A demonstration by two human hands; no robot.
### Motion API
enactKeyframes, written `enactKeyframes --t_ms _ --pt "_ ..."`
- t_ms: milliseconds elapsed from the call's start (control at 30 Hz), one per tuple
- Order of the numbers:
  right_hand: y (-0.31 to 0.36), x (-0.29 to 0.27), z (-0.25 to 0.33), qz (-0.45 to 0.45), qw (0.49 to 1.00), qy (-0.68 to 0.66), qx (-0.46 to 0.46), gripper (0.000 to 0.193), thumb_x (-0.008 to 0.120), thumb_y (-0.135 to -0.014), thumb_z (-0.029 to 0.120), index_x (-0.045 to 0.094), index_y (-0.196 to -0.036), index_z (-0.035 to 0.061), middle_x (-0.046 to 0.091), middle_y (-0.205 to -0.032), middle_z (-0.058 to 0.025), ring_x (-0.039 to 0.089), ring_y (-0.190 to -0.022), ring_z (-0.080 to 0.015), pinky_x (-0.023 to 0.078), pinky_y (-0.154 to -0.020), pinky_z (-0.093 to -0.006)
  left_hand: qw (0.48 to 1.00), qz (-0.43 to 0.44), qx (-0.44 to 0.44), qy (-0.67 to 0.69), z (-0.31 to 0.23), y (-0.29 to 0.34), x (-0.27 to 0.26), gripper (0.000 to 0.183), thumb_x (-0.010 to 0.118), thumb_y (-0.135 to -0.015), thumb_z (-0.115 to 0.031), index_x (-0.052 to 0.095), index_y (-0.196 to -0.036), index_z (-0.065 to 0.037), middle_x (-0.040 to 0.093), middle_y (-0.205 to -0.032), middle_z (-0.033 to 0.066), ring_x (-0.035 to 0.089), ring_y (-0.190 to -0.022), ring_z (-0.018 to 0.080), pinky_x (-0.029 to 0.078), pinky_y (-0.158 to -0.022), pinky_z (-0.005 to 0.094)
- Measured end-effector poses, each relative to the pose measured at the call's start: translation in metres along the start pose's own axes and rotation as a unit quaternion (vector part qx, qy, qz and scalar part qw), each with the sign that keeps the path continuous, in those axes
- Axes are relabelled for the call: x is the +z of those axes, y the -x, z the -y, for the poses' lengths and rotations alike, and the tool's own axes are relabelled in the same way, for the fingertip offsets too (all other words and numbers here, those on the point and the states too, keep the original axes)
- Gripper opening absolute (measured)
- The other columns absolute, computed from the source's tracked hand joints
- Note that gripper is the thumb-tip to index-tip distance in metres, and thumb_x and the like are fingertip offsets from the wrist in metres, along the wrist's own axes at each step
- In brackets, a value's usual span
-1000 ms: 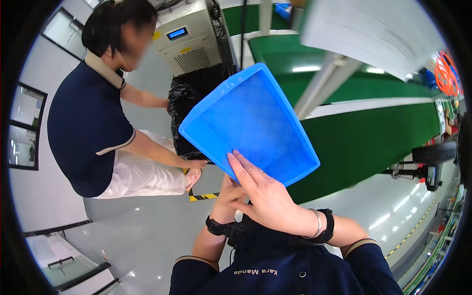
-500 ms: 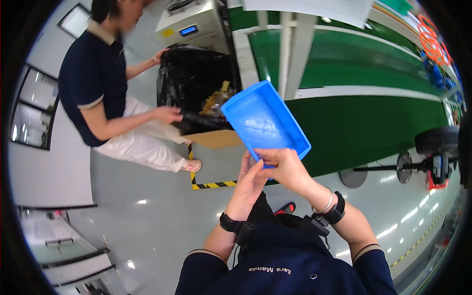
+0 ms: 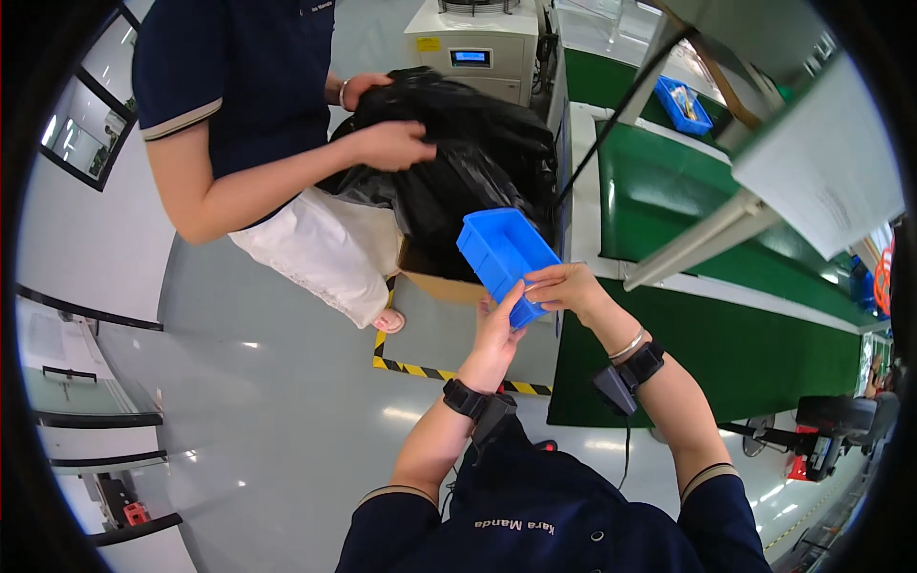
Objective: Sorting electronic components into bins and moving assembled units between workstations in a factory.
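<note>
A shallow blue plastic bin (image 3: 516, 250) is held out in front of me, tilted, with its open side facing up. My left hand (image 3: 497, 327) is closed on its near left corner. Against the near right edge, the fingers of my right hand (image 3: 565, 288) are pinched on the rim. The far end of the bin overlaps a black plastic bag (image 3: 458, 172) that lines a cardboard box (image 3: 437, 283). No loose items show in the part of the bin I can see.
A co-worker (image 3: 229, 124) stands at the left, both hands at the bag. Behind the box is a white machine (image 3: 473, 62) with a small screen. To the right runs a green-topped bench (image 3: 669, 215), carrying another blue bin (image 3: 684, 105). Striped tape (image 3: 420, 371) marks the floor.
The blue bin has tilted and now shows more of its outer side, still in both my hands. The co-worker's hands have gathered the bag over the box's opening. My view has shifted.
</note>
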State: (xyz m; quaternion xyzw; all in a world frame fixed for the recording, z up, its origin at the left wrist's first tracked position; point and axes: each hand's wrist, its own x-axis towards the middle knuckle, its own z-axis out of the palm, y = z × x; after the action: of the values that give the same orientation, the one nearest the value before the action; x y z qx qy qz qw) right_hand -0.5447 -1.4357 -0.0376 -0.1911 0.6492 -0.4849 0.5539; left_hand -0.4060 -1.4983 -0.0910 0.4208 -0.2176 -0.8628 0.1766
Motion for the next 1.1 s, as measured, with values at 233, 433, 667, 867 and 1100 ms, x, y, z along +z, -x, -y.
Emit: enactKeyframes --t_ms 233,433,667,867,1100 --pt "-0.081 -0.026 0.033 -0.026 0.995 -0.085 0.043 0.04 0.068 -0.075 0.01 0.055 -0.112 0.0017 0.064 -0.094 -0.006 0.061 -0.086 -0.0121 0.048 -0.071 -0.0215 0.993 0.079 -0.085 -0.003 -0.051 -0.036 -0.023 0.04 0.066 -0.079 -0.034 0.049 -0.111 -0.016 0.055 -0.113 0.0012 0.052 -0.102 0.0168 0.034 -0.092 0.04" --pt "-0.162 -0.036 0.075 -0.193 0.959 -0.171 -0.117 0.039 0.067 -0.076 0.006 0.054 -0.112 0.002 0.063 -0.099 -0.007 0.061 -0.087 -0.013 0.049 -0.07 -0.0222 0.985 0.094 -0.147 0.002 -0.078 0.006 -0.038 0.045 0.059 -0.084 -0.026 0.042 -0.123 -0.011 0.052 -0.116 0.0054 0.051 -0.107 0.0188 0.042 -0.089 0.0395" --pt "-0.285 0.002 0.062 -0.076 0.994 0.076 -0.038 0.045 0.066 -0.079 0.027 0.056 -0.116 0.0021 0.06 -0.108 -0.009 0.053 -0.105 -0.0182 0.044 -0.084 -0.0327 0.981 0.067 -0.182 0.018 -0.062 0.062 -0.092 0.047 0.057 -0.084 -0.011 0.037 -0.126 -0.006 0.049 -0.12 0.0117 0.05 -0.111 0.0236 0.041 -0.093 0.0428" --pt "-0.335 0.006 0.01 -0.09 0.986 0.001 -0.14 0.035 0.065 -0.078 0.03 0.065 -0.095 -0.001 0.065 -0.093 -0.0137 0.061 -0.084 -0.0191 0.046 -0.076 -0.0264 0.981 0.058 -0.18 0.052 -0.062 0.085 -0.103 0.048 0.059 -0.082 -0.007 0.035 -0.124 -0.007 0.05 -0.115 0.0109 0.052 -0.106 0.0222 0.044 -0.088 0.0401" --pt "-0.304 0.01 0.039 -0.034 0.945 0.201 -0.257 0.033 0.072 -0.07 0.016 0.064 -0.097 -0.0009 0.066 -0.076 -0.0087 0.062 -0.068 -0.015 0.048 -0.065 -0.0252 0.982 0.085 -0.153 0.069 -0.072 0.08 -0.089 0.054 0.06 -0.081 -0.008 0.031 -0.127 -0.007 0.048 -0.118 0.0117 0.051 -0.107 0.0229 0.046 -0.087 0.0392"
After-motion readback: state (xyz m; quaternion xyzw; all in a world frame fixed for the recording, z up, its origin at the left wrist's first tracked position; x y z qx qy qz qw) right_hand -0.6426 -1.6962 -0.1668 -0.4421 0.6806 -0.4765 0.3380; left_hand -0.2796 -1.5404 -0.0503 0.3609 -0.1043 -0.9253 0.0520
